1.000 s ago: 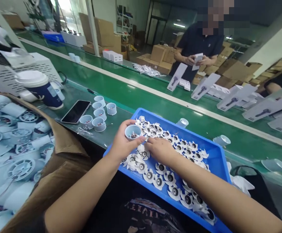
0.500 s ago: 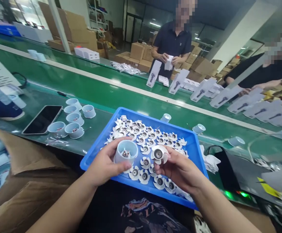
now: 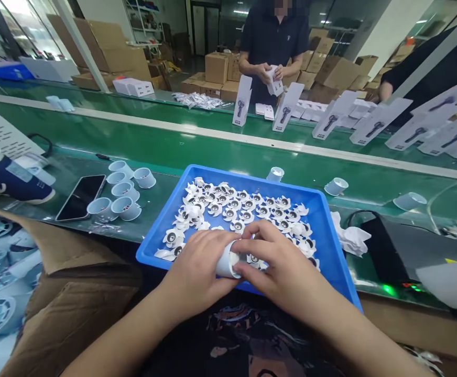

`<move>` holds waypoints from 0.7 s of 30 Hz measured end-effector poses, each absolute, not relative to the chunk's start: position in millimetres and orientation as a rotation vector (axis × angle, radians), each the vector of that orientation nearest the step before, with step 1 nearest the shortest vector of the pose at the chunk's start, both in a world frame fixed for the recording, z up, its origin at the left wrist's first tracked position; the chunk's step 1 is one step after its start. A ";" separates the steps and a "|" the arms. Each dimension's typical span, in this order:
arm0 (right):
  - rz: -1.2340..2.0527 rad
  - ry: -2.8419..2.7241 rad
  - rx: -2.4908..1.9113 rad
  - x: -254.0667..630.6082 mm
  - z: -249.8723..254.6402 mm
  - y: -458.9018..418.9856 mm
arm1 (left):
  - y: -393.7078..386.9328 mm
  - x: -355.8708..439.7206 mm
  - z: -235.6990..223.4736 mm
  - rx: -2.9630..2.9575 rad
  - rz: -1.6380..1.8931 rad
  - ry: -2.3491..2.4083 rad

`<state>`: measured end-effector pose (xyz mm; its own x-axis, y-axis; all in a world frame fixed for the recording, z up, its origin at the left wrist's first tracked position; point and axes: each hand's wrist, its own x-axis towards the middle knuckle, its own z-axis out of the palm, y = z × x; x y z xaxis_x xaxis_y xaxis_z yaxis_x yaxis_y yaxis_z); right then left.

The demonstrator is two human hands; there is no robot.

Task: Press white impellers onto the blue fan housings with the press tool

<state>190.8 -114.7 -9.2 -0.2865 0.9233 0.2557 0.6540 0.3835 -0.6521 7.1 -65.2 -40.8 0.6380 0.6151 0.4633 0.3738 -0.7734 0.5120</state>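
Note:
My left hand (image 3: 200, 262) is wrapped round a light blue plastic cup-shaped housing (image 3: 224, 264), tilted so its mouth faces right. At that mouth are the fingers of my right hand (image 3: 271, 256), closed on a white fan impeller (image 3: 234, 258) that sits partly inside the housing and is mostly hidden by the fingers. Both hands are over the near part of a blue tray (image 3: 330, 209). Many white impellers with dark round centres (image 3: 246, 216) lie spread in the tray.
Several blue housings (image 3: 124, 191) stand left of the tray beside a phone (image 3: 81, 198). More housings (image 3: 336, 186) sit on the green belt (image 3: 165, 144). A cardboard box (image 3: 75, 283) of parts is at lower left. Opposite, a person (image 3: 273, 52) holds a white box.
My right hand has brought the impeller left to the housing's mouth. My left hand has tilted the housing from upright towards the right. The camera view has shifted slightly.

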 end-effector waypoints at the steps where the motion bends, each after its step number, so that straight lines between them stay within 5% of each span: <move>1: 0.564 -2.045 -1.345 189.5 -10.7 -112.3 | -66.5 8.0 -40.8 2.498 0.926 0.791; 14: 0.519 -1.966 -1.253 214.6 -24.8 -128.9 | -56.0 18.3 -46.1 2.431 0.887 0.876; 21: 0.049 -1.848 -1.471 270.0 -35.5 -158.4 | -9.6 21.3 -4.7 2.520 0.678 0.942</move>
<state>270.0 -158.4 -35.5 -0.0476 0.8483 0.5274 0.8191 0.3353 -0.4655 21.3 -9.6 -4.7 0.6617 0.6839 0.3073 0.5083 -0.7105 0.4866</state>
